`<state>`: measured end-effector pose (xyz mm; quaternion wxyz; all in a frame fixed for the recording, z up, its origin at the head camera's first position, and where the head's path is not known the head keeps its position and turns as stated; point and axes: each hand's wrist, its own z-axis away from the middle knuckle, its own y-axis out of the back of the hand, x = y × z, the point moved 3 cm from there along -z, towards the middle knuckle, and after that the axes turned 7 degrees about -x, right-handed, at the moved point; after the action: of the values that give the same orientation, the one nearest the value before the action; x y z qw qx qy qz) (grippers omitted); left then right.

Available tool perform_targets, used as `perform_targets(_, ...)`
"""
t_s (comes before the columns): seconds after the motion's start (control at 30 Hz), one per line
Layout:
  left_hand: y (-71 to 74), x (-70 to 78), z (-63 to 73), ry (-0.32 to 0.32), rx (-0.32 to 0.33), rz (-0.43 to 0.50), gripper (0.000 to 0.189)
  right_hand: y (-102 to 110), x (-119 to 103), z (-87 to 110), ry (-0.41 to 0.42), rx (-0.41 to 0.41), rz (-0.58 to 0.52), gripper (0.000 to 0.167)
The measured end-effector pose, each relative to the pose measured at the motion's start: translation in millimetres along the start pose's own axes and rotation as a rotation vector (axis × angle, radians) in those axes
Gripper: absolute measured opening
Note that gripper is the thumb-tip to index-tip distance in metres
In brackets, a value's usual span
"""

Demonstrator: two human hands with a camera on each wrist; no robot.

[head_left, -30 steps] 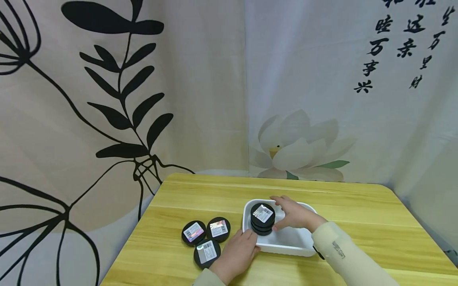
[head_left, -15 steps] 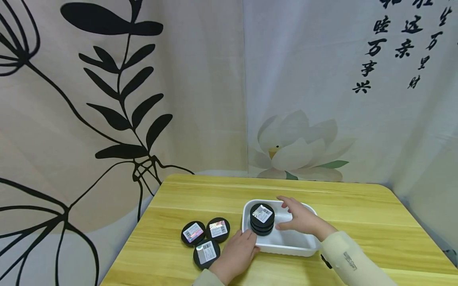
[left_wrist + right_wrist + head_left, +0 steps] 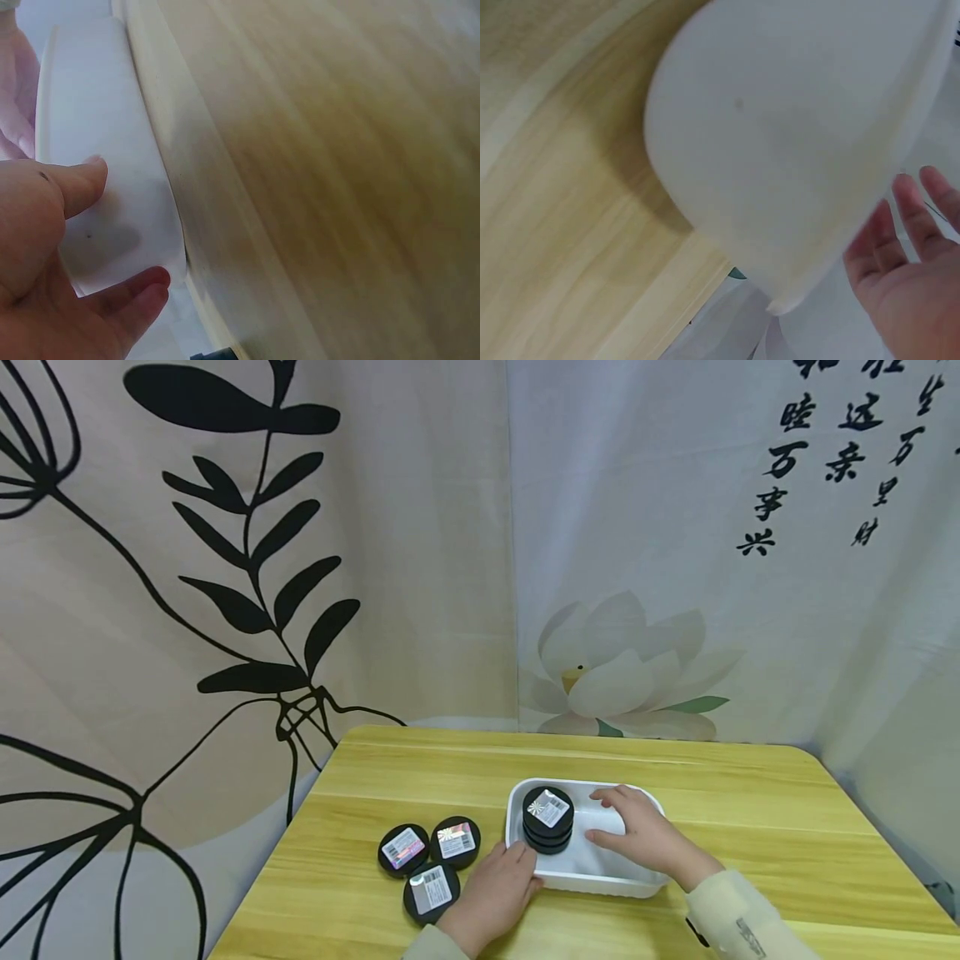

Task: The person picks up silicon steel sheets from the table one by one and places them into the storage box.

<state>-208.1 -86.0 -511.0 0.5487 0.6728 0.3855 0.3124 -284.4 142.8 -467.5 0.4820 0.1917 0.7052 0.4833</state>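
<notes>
A white rectangular plastic tray stands on the table. At its left end is an upright stack of flat, round black discs, the top one with a silver barcode label. My left hand grips the tray's near left corner. In the left wrist view its thumb lies against the long wall and its fingers bend round the end. Over the tray, right of the stack, my right hand is held with fingers and thumb apart, holding nothing. The right wrist view shows its loosely spread fingers beyond the tray's rim.
Left of the tray lie three more black discs, label up: one disc at the left, another disc beside it, and a nearer disc close to my left wrist. Behind the wooden table hangs a printed curtain.
My right hand has let go of the stack and moved right, away from it. The stack stays in the tray. My left hand keeps its place at the corner.
</notes>
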Motion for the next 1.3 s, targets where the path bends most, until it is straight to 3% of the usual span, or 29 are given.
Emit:
perform_targets(0.37,0.3,0.1,0.6,-0.010,0.014,-0.008,0.020,-6.1,1.7,13.2,0.078,0.123,0.075,0.037)
perform_targets(0.7,1.4,0.6,1.2,0.003,-0.017,0.010,0.020,-12.6,8.0,22.9,0.034,0.134,0.099,0.031)
perform_targets(0.93,1.3,0.2,0.7,0.000,-0.013,-0.003,0.021,-19.4,10.5,34.1,0.107,0.253,0.139,0.022)
perform_targets(1.3,2.3,0.7,1.1,-0.003,-0.001,-0.010,0.021,-21.6,12.5,50.0,0.063,0.314,0.207,0.013)
